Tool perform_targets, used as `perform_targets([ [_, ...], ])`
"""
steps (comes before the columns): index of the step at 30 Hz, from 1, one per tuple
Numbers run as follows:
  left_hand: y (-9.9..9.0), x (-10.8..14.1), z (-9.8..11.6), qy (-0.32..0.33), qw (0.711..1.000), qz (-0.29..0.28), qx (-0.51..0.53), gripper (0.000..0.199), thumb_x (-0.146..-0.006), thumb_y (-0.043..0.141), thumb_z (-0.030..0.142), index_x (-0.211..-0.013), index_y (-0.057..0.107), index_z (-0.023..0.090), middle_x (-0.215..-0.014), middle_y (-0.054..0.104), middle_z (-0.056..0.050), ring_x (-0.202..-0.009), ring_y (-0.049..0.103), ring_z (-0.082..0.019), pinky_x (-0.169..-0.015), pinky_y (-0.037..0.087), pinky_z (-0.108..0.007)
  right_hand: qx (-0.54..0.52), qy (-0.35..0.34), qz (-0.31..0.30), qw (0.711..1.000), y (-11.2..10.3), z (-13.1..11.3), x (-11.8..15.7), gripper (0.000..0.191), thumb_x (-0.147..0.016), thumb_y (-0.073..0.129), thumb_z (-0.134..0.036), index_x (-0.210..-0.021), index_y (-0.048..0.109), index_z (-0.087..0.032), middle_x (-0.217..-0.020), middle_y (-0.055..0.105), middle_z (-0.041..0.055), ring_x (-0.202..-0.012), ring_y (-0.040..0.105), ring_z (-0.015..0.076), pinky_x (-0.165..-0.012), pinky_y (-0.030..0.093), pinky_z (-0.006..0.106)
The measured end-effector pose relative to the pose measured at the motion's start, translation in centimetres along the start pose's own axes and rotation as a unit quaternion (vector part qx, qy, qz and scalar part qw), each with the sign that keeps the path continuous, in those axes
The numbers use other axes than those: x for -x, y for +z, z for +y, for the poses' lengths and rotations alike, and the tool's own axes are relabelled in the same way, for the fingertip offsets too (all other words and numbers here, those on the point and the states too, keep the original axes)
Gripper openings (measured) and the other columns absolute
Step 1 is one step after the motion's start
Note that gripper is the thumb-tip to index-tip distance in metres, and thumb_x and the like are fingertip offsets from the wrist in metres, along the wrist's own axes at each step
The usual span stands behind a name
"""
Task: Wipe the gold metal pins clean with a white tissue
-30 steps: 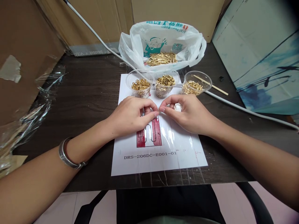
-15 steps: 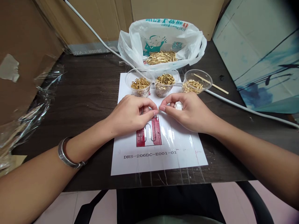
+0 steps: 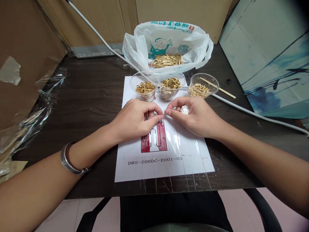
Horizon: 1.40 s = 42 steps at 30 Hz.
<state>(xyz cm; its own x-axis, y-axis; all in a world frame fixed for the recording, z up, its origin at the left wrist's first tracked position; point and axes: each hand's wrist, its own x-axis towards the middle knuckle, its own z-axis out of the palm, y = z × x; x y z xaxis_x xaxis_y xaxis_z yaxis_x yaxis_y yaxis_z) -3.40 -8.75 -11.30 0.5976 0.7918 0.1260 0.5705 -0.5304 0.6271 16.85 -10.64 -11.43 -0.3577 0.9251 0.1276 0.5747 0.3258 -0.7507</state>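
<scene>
L hand (image 3: 136, 119) & R hand (image 3: 193, 116): fingertips pinched together over sheet (image 3: 164, 167), piece between them too small to tell | R palm curled round white wad (image 3: 184, 110) | cups (image 3: 170, 86) just beyond, within reach.

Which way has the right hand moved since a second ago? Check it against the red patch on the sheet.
No. The right hand sits at the same spot above the red patch, fingertips meeting the left hand as before; the small shifts look like camera movement.
</scene>
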Motion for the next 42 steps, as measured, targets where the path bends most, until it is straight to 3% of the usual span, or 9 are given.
perform_targets([
  [42,-0.05,-0.09,0.06,-0.012,1.0,0.002,-0.015,0.012,-0.078,0.061,0.025,-0.077,0.069,0.016,-0.054,0.056,0.003,-0.047,0.045,-0.007,-0.05,0.033,-0.022,0.005,-0.003,-0.015,1.0,0.05,-0.02,-0.1,0.021,-0.083,0.057,-0.033,-0.082,0.07,-0.016,-0.074,0.066,0.0007,-0.069,0.055,0.0128,-0.068,0.038,0.026],
])
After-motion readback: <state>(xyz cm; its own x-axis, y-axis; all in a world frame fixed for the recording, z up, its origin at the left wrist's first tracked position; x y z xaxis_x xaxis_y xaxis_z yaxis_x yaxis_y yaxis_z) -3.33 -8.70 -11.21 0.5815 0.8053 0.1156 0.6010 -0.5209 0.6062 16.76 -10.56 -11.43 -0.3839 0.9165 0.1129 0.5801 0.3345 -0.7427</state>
